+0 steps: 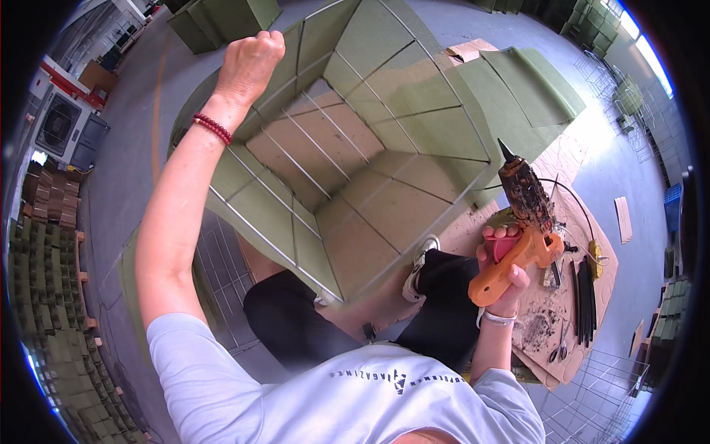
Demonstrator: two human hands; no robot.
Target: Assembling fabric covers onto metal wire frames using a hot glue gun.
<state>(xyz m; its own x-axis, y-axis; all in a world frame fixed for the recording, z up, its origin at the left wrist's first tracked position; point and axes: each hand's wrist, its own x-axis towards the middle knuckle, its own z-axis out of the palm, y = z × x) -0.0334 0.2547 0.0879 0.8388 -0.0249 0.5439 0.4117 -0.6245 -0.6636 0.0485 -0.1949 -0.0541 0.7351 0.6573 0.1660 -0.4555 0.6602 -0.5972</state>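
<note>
A large open box of green fabric point(355, 59) with a metal wire frame point(362, 233) stands tilted in front of me, its inside facing up; brown panels point(318, 144) show within. My left hand point(255, 65), a red bead bracelet at its wrist, is closed in a fist at the box's upper left edge. Whatever its fingers may hold is hidden. To the right of the box, my right hand point(506, 270) grips the orange handle of a glue gun point(526, 255). Its barrel is blackened and crusted, and its dark nozzle points up, near the frame's right corner.
At right, a cardboard-topped surface point(603, 288) bears black glue sticks point(584, 303), scissors point(560, 351) and a cord with a yellow block point(594, 255). Green sheets point(536, 85) lie beyond the box. Stacked green pieces point(63, 318) line the left; wire grids point(592, 392) lie lower right.
</note>
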